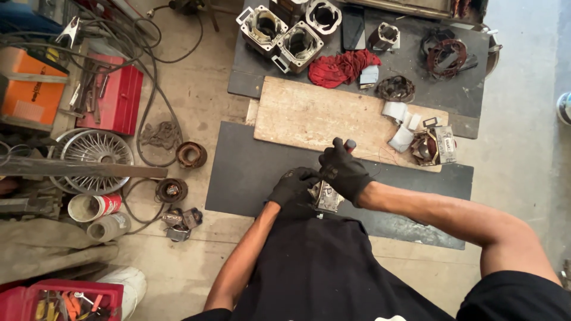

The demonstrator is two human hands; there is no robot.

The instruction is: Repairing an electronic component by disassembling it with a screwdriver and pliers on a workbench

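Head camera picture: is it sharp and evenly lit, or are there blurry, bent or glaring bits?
Head view: soft, even daylight, no harsh glare; the wooden board and metal housings are sharp; the gloved right hand and left hand look slightly soft; wide-angle lens stretches the edges.

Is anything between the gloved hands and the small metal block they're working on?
Nothing visible. The left hand grips the metal block directly, and the right hand, holding a red-tipped tool, sits right above it.
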